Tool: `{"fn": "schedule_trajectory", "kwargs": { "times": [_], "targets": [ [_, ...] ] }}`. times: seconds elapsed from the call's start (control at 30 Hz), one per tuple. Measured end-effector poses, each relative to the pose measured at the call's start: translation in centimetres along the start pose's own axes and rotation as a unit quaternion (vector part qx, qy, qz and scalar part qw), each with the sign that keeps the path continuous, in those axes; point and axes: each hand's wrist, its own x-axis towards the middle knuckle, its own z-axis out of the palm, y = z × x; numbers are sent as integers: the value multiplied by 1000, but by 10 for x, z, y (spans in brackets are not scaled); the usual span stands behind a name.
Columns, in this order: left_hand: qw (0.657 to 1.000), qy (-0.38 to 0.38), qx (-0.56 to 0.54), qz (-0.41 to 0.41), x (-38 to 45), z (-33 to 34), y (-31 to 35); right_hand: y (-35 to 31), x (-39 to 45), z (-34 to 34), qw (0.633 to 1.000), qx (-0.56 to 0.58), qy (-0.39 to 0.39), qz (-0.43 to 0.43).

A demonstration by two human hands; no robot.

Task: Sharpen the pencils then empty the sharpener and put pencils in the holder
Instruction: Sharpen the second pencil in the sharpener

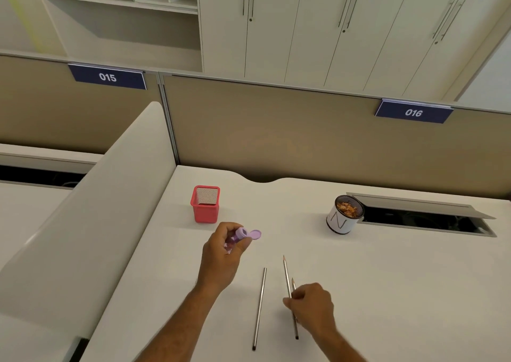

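My left hand [221,253] grips a purple sharpener [240,235] above the desk, its round lid [255,234] flipped open to the right. My right hand [312,306] rests on the desk with its fingers curled round a sharpened pencil [287,276] that points away from me. A second, shorter pencil tip [293,283] shows just beside it at the hand. A third pencil [260,306] lies alone on the desk to the left, its far end blunt. The red mesh holder [205,204] stands empty behind my left hand.
A white-wrapped mesh cup [344,217] holding pencil shavings stands at the back right of the white desk [387,278]. Behind it a cable hatch [425,217] is open. A beige partition [276,134] closes the desk's far side, and a rounded divider [96,209] borders the left.
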Motion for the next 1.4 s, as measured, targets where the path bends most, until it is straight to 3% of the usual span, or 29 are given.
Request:
{"fn": "schedule_trajectory", "kwargs": {
  "times": [0.13,0.4,0.67,0.97,1.3,1.4],
  "targets": [
    [1000,-2,8,-21,-2,-2,-10,5,4,18,998,-52,-3,31],
    [999,-24,18,-24,-2,-1,-17,3,4,27,997,-49,-11,60],
    [999,-23,17,-23,-1,-2,-18,-9,0,35,997,-75,-2,35],
    [999,-24,9,-25,2,-5,-22,-20,-9,69,992,-74,-95,37],
    [999,-31,36,-22,6,-4,-23,-9,6,59,993,-54,-99,16],
    [998,-39,45,-15,5,-4,-22,-12,9,46,997,23,-74,0]
  ]
}}
